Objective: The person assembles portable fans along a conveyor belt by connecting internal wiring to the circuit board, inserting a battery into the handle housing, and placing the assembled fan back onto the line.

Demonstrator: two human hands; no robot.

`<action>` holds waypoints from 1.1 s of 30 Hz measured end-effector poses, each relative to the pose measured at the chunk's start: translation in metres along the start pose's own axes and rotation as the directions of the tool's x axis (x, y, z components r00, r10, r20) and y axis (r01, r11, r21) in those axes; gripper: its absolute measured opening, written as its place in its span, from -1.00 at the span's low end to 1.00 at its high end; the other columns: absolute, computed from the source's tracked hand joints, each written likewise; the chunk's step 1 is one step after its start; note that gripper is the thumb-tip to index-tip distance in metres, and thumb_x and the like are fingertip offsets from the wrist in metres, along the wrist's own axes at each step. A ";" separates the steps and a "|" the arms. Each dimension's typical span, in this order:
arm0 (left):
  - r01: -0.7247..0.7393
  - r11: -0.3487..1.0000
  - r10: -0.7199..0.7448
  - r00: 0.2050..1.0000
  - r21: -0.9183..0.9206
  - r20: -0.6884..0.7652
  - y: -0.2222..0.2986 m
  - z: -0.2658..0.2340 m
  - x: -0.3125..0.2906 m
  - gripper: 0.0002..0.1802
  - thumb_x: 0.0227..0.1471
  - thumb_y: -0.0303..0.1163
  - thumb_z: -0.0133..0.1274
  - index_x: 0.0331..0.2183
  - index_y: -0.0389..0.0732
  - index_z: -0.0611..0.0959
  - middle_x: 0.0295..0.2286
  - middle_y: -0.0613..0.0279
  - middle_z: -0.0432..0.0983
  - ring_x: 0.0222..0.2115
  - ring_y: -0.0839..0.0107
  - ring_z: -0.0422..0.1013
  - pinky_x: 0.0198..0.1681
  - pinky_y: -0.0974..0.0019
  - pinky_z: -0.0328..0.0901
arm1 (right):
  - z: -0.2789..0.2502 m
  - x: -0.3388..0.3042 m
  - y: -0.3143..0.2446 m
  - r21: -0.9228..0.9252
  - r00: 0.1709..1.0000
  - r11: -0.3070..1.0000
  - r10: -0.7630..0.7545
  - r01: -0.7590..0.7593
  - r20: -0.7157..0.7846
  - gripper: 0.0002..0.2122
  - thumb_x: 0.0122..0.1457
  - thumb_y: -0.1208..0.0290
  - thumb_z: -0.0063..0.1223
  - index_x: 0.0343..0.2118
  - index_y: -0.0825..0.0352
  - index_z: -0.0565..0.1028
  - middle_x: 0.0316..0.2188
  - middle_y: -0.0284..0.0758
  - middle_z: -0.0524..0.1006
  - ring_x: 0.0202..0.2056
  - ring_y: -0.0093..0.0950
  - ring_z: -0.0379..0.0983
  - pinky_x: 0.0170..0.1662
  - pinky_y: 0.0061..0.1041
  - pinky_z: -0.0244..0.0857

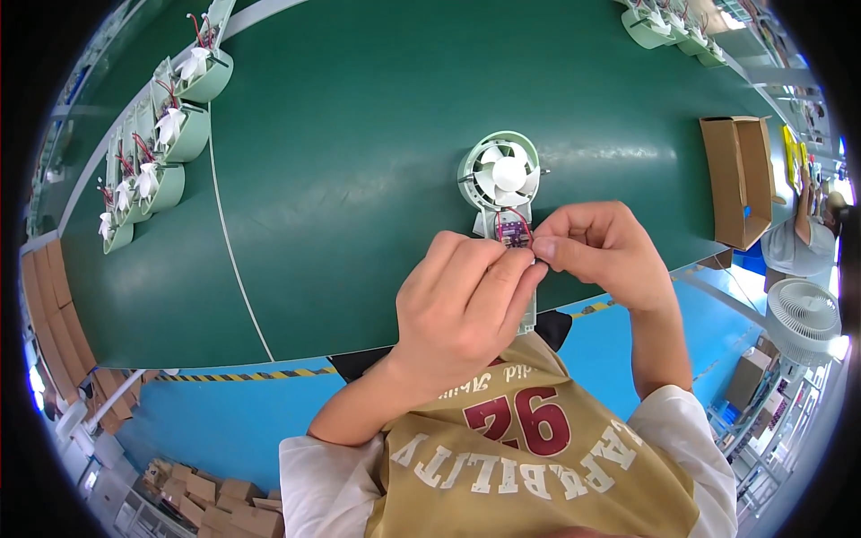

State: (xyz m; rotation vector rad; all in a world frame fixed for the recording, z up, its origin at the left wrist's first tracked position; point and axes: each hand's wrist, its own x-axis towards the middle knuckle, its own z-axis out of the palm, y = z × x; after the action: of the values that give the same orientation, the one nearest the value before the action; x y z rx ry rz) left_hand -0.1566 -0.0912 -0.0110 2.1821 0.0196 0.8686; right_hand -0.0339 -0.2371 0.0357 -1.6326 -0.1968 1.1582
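A small pale green fan unit (508, 173) with white blades lies on the green table, its round head pointing away from me. Below the head, a small purple circuit board (513, 234) sits in the open handle part, with red wires looping beside it. My left hand (466, 291) is closed over the handle just below the board, fingertips bunched together. From the right, my right hand (596, 251) pinches with thumb and forefinger at the board's right edge, next to a red wire. What lies between the fingertips of either hand is too small or hidden to make out.
Several similar fan housings (169, 148) with white blades and red wires stand in a row at the left; more (673, 31) are at the far right. An open cardboard box (737, 179) rests on the right edge. A white fan (803, 321) stands beyond, near another person (801, 242).
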 end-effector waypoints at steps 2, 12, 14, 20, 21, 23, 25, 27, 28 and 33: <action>0.002 1.000 -0.002 1.000 0.007 -0.013 -0.003 0.001 -0.001 -0.69 -0.31 -0.53 0.43 -0.40 -0.26 0.68 -0.48 0.27 0.47 -0.53 0.31 0.35 -0.55 0.32 0.20 | 0.004 -0.001 -0.003 0.005 0.999 0.999 0.032 -0.032 -0.018 -0.86 0.19 0.44 0.20 -0.36 0.43 0.59 -0.62 -0.54 0.43 -0.63 -0.83 0.12 -0.62 -0.71 -0.14; 0.384 0.922 -0.379 0.921 -0.048 0.090 0.010 -0.012 -0.006 -0.52 -0.17 -0.33 0.45 -0.22 -0.31 0.61 -0.47 0.17 0.54 -0.61 0.48 0.42 -0.62 0.44 0.25 | -0.003 0.004 0.010 0.028 0.991 0.996 -0.085 0.089 -0.099 -0.93 0.12 0.59 0.19 -0.37 0.48 0.58 -0.53 -0.47 0.51 -0.55 -0.76 0.28 -0.51 -0.71 0.06; 0.611 0.787 -0.587 0.783 -0.079 0.206 0.013 -0.016 -0.009 -0.47 -0.13 -0.29 0.44 -0.17 -0.33 0.58 -0.49 0.16 0.57 -0.66 0.54 0.44 -0.65 0.47 0.25 | -0.005 0.004 0.010 -0.055 0.980 0.989 -0.146 0.140 -0.133 -0.94 0.10 0.61 0.20 -0.37 0.49 0.59 -0.50 -0.45 0.52 -0.52 -0.75 0.30 -0.47 -0.71 0.09; 0.692 0.696 -0.581 0.699 -0.192 0.416 0.009 -0.011 -0.016 -0.70 0.04 -0.34 0.27 -0.35 -0.36 0.53 -0.63 0.09 0.57 -0.66 0.20 0.54 -0.62 0.27 0.38 | -0.001 0.009 0.021 -0.402 0.873 0.817 -0.481 0.413 -0.080 -0.93 0.02 0.66 0.23 -0.40 0.47 0.60 -0.47 -0.38 0.53 -0.52 -0.71 0.31 -0.48 -0.69 0.11; 0.698 0.690 -0.589 0.697 -0.195 0.410 0.009 -0.010 -0.017 -0.70 0.04 -0.34 0.27 -0.35 -0.36 0.53 -0.63 0.09 0.57 -0.66 0.20 0.54 -0.62 0.27 0.38 | 0.000 0.010 0.023 -0.444 0.835 0.760 -0.548 0.474 -0.046 -0.92 0.00 0.67 0.24 -0.40 0.46 0.60 -0.48 -0.37 0.53 -0.53 -0.70 0.31 -0.49 -0.68 0.12; 0.708 0.674 -0.596 0.689 -0.210 0.412 0.008 -0.008 -0.019 -0.75 0.06 -0.39 0.22 -0.45 -0.34 0.51 -0.67 0.07 0.53 -0.69 0.18 0.52 -0.65 0.23 0.34 | 0.003 0.011 0.025 -0.499 0.809 0.709 -0.587 0.499 -0.026 -0.91 -0.02 0.68 0.25 -0.41 0.45 0.59 -0.49 -0.36 0.53 -0.54 -0.68 0.31 -0.50 -0.67 0.12; 0.700 0.678 -0.593 0.701 -0.224 0.397 0.007 -0.007 -0.020 -0.74 0.07 -0.39 0.21 -0.47 -0.33 0.50 -0.69 0.07 0.51 -0.71 0.18 0.50 -0.66 0.22 0.32 | 0.003 0.013 0.028 -0.548 0.779 0.652 -0.627 0.524 -0.002 -0.90 -0.03 0.69 0.25 -0.42 0.44 0.59 -0.50 -0.35 0.53 -0.55 -0.66 0.31 -0.51 -0.66 0.13; 0.690 0.684 -0.588 0.713 -0.235 0.381 0.007 -0.006 -0.021 -0.74 0.08 -0.39 0.20 -0.48 -0.33 0.49 -0.70 0.07 0.49 -0.73 0.17 0.48 -0.67 0.20 0.30 | 0.001 0.016 0.033 -0.580 0.712 0.583 -0.702 0.569 -0.008 -0.90 -0.04 0.69 0.26 -0.43 0.44 0.59 -0.50 -0.33 0.55 -0.56 -0.64 0.33 -0.52 -0.65 0.15; 0.689 0.686 -0.584 0.713 -0.234 0.387 0.007 -0.006 -0.021 -0.74 0.09 -0.39 0.19 -0.48 -0.33 0.48 -0.71 0.09 0.48 -0.74 0.18 0.47 -0.68 0.21 0.29 | 0.001 0.018 0.034 -0.579 0.714 0.582 -0.701 0.571 -0.001 -0.90 -0.04 0.69 0.26 -0.43 0.44 0.59 -0.50 -0.33 0.55 -0.56 -0.64 0.33 -0.52 -0.65 0.15; 0.688 0.686 -0.583 0.715 -0.237 0.387 0.008 -0.005 -0.021 -0.74 0.10 -0.40 0.18 -0.49 -0.32 0.48 -0.74 0.12 0.44 -0.77 0.20 0.43 -0.70 0.21 0.26 | -0.001 0.019 0.035 -0.642 0.676 0.507 -0.736 0.575 0.024 -0.89 -0.06 0.69 0.27 -0.44 0.44 0.58 -0.50 -0.32 0.57 -0.55 -0.61 0.35 -0.53 -0.64 0.16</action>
State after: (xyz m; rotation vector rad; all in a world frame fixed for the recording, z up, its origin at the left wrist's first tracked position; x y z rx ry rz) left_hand -0.1778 -0.0988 -0.0157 1.7215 0.4328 0.1238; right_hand -0.0380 -0.2400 -0.0035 -1.9601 -1.0413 0.2483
